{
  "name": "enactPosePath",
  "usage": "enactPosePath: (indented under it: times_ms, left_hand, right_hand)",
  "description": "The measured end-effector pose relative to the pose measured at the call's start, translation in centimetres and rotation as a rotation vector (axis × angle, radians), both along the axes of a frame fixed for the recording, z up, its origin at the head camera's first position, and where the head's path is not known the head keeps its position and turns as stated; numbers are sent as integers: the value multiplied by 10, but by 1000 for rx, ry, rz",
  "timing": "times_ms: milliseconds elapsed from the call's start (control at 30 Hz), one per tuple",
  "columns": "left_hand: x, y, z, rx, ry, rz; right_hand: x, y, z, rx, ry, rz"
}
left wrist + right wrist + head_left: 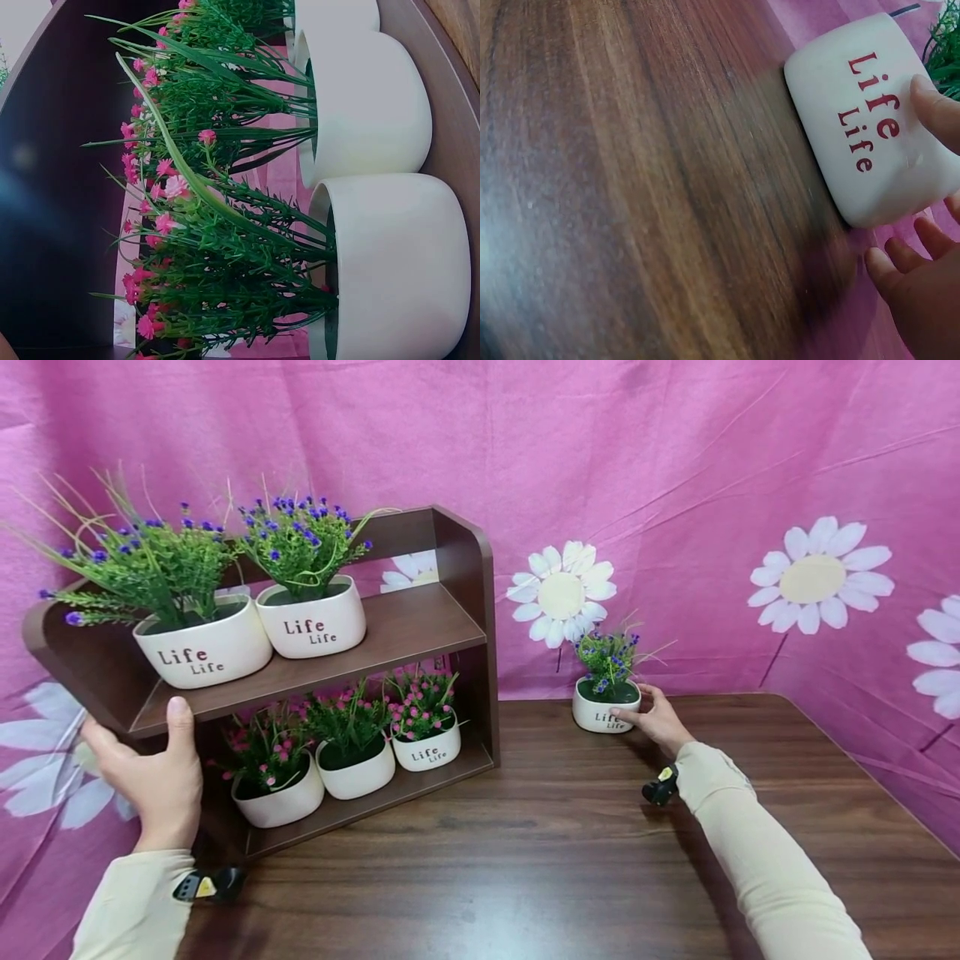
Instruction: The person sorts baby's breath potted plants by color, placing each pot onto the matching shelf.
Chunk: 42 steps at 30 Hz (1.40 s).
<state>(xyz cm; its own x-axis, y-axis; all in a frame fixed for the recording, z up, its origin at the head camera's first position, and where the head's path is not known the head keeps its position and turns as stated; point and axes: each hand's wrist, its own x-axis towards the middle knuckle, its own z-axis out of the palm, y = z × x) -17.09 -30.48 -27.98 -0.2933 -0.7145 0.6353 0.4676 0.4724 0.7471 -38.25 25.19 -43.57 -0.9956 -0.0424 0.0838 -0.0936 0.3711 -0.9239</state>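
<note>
My right hand (663,722) holds a small white pot (587,713) of blue-violet artificial flowers at the back of the table. The thumb lies over the printed "Life" front, as the right wrist view shows, with the other fingers around the pot's right end. At the left, my left hand (159,781) grips the side of a dark brown two-tier shelf (420,622), thumb up on the upper board's front edge. On that board stand two white pots (198,647) of blue-violet flowers. Three white pots of pink flowers (405,262) line the lower board.
The brown wood-grain table (480,860) runs under the shelf and forward of it. Behind hangs a pink cloth (637,460) printed with large white daisies (821,575). Grassy stems (105,510) stick out past the shelf's left side.
</note>
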Motion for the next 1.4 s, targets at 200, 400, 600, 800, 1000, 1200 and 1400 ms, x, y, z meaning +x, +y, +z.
enactPosePath:
  times_ms: [200,400,600,800,1000,1200,1400]
  left_hand:
    - [-1,-4,-2,0,-9,-2]
    - [1,-4,-2,2,-5,-6]
    - [2,0,-2,4,15,-12]
    - [1,2,-3,12,12,-13]
    - [1,0,-5,11,-3,0]
    - [2,1,-1,18,-13,0]
    - [2,4,2,21,-7,-3]
  right_hand:
    - [-1,-3,-1,-10,-12,41]
    - [-1,-7,-2,53,6,20]
    - [2,-9,1,2,11,-1]
    - [8,-9,1,15,16,-18]
    - [14,-7,0,15,30,-4]
    - [24,-8,11,17,34,29]
    - [41,-13,33,13,59,38]
